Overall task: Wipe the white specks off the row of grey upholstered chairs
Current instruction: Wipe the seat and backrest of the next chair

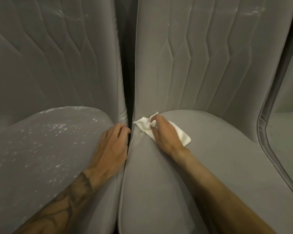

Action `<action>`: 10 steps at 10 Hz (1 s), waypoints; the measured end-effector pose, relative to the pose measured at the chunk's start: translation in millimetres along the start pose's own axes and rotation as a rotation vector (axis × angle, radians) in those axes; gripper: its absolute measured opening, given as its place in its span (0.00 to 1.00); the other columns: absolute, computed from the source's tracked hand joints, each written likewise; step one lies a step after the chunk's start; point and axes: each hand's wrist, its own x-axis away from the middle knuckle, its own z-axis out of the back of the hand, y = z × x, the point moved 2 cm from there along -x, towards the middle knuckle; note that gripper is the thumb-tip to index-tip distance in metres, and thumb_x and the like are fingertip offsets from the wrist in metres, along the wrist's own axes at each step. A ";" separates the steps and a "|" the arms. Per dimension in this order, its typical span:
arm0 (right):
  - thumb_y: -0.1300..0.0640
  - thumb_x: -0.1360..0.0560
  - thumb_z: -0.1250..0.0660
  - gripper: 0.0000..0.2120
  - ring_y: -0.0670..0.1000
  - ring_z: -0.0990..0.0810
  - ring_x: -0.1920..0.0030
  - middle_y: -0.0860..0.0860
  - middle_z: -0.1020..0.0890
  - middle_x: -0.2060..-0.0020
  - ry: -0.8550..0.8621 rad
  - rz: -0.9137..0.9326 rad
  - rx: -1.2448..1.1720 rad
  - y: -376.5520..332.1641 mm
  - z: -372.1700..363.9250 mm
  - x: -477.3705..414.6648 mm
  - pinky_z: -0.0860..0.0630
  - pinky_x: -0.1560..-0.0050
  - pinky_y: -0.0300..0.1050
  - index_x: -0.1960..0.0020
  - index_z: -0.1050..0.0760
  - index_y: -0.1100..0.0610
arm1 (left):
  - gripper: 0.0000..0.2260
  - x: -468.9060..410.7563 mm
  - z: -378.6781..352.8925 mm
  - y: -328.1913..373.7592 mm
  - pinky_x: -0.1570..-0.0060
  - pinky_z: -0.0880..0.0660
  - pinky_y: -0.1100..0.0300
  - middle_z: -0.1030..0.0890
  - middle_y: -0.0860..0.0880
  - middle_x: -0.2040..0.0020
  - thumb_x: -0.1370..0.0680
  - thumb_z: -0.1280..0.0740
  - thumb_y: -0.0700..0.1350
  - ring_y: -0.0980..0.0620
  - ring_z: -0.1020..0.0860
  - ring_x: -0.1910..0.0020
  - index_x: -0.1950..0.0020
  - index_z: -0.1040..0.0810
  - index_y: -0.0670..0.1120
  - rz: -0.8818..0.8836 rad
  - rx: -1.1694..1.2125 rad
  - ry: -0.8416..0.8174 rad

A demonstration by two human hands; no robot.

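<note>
Your right hand (pixel 164 132) grips the cloth (pixel 183 138) just right of the gap (pixel 128 98), and your left hand (pixel 112 142) rests loose-fingered just left of it. The specks (pixel 57 130) sit further left, so a sloppy sweep could shove them down the gap

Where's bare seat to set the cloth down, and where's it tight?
Bare: the middle seat, near half, between the gap and the right forearm, and right of that forearm to the next chair's piping. The left seat is free but speckled. Tight: the back corner, where the right hand holds the cloth and the left hand rests by the gap.
</note>
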 end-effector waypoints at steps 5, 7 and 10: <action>0.53 0.23 0.51 0.14 0.53 0.24 0.53 0.49 0.24 0.51 -0.129 0.163 0.008 -58.7 -51.1 77.2 0.26 0.54 0.46 0.43 0.30 0.53 | 0.16 7.2 0.2 -17.4 0.40 0.25 0.43 0.23 0.38 0.37 0.22 0.32 0.41 0.39 0.22 0.42 0.36 0.23 0.37 0.103 0.148 0.074; 0.50 0.20 0.40 0.11 0.46 0.28 0.58 0.47 0.23 0.59 0.211 -0.004 0.018 -43.0 -30.2 44.0 0.30 0.53 0.48 0.58 0.33 0.53 | 0.15 5.8 0.7 -22.0 0.30 0.31 0.45 0.25 0.36 0.34 0.17 0.39 0.33 0.38 0.24 0.35 0.31 0.26 0.34 0.164 0.229 0.025; 0.59 0.19 0.39 0.03 0.44 0.26 0.54 0.47 0.22 0.52 0.062 0.083 0.150 -32.3 -24.6 34.8 0.27 0.50 0.40 0.48 0.27 0.53 | 0.12 -4.1 5.3 -14.9 0.39 0.27 0.48 0.27 0.45 0.38 0.15 0.37 0.43 0.46 0.24 0.43 0.33 0.24 0.44 0.117 0.095 0.096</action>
